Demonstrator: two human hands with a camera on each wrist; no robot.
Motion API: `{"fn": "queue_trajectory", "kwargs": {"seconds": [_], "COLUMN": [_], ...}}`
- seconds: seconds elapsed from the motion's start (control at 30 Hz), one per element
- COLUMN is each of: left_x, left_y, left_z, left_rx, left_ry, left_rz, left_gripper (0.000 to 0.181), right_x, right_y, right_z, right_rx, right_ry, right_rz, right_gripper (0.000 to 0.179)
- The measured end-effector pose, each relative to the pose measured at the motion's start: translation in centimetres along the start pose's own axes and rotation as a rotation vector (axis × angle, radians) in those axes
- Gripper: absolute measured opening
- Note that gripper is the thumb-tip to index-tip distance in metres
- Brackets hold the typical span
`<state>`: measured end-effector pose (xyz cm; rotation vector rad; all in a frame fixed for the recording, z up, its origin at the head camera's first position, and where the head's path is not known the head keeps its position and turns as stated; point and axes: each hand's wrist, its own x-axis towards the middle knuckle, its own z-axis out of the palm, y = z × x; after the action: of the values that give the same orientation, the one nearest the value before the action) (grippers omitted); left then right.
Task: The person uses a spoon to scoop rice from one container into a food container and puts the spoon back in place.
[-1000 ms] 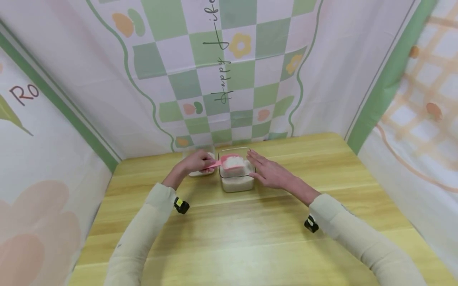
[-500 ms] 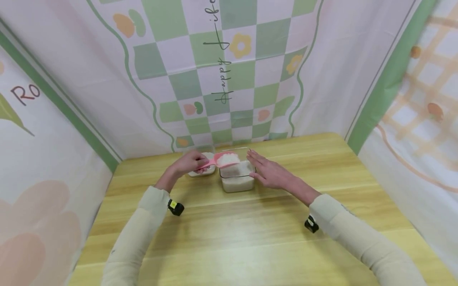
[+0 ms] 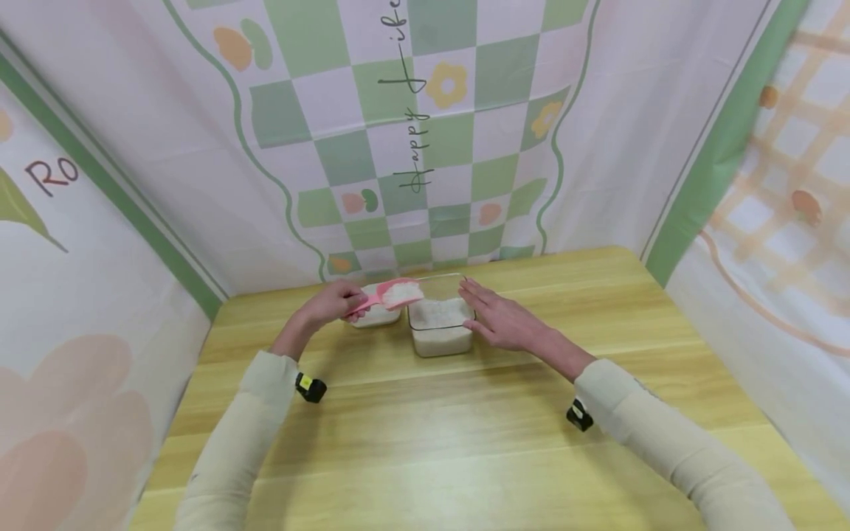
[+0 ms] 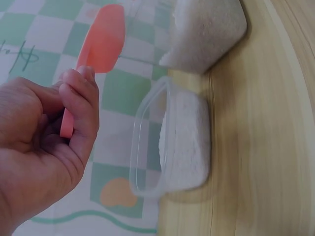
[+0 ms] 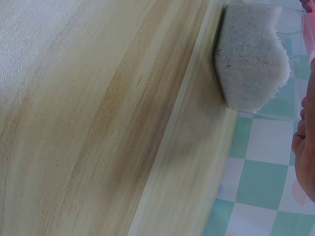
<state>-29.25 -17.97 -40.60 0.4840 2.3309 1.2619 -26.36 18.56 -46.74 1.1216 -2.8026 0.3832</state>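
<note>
Scoop (image 4: 107,44), pink and heaped with white grains (image 3: 403,292), hangs in the air above the gap between tub (image 4: 194,142) and box (image 3: 441,341); with the box as the clock's centre, it sits towards 10 o'clock.

Nearest, both sleeves (image 3: 229,435) reach out over the desk (image 3: 425,428) from below, the left towards 11, the right towards 10.

The right grip (image 3: 502,318) is at the box's 3 o'clock, palm flat and fingers straight, seemingly laid against the rim; it holds nothing, and is probably there to steady the glass.

At 9 o'clock, beyond the sleeve, the left grip (image 3: 336,301) has its fingers curled round the scoop's handle. The bowl points towards 3 and lies roughly level, likely so the heap does not slide off.

The box, uncovered, holds more grains, unevenly piled. The tub stands just beside it at 9, uncovered too, with white contents; such closeness presumably keeps the carry short and spills few.

Farthest, at 12, hangs the checked cloth (image 3: 451,140).
</note>
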Motion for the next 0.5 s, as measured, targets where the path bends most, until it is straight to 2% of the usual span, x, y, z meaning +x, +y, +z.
{"fn": "queue_trajectory", "kwargs": {"seconds": [0.27, 0.5], "left_x": [-1.0, -1.6], "left_y": [-1.3, -1.6], "left_z": [-1.0, -1.7], "left_rx": [0.006, 0.018], "left_ry": [0.047, 0.074], "left_rz": [-0.037, -0.071], "left_gripper": [0.029, 0.029], "right_x": [0.0, 0.0], "right_y": [0.0, 0.0], "right_z": [-0.1, -0.1], "right_rx": [-0.003, 0.011], "right_ry": [-0.026, -0.022], "right_rz": [0.010, 0.007], "right_gripper": [0.065, 0.065]}}
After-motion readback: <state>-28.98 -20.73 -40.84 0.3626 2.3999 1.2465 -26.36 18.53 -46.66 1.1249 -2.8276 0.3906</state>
